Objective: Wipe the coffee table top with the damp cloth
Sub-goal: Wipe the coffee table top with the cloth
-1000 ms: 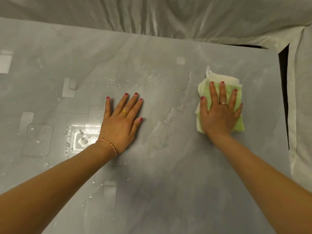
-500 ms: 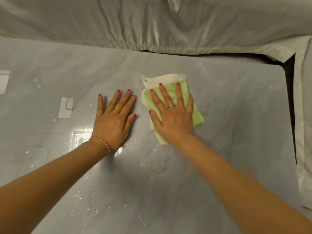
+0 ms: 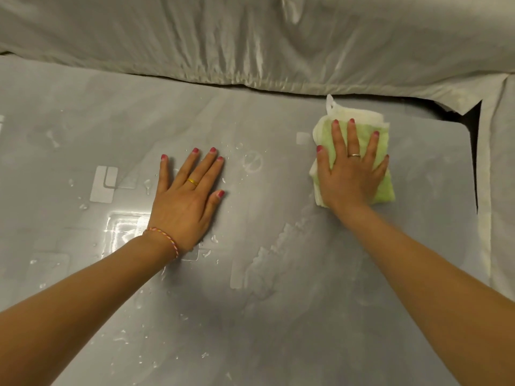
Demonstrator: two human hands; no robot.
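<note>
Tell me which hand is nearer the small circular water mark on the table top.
Left. The left hand lies flat just left of the circular water mark; the right hand presses the green cloth farther off to its right.

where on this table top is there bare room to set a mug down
Bare gray top lies between the left hand and the right hand on the cloth, and nearer you between the forearms. Droplets dot the surface left of the left hand.

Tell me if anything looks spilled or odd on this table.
Yes: loose water droplets lie scattered on the coffee table top around the flat left hand, not yet wiped. The right hand presses the green cloth farther right.
</note>
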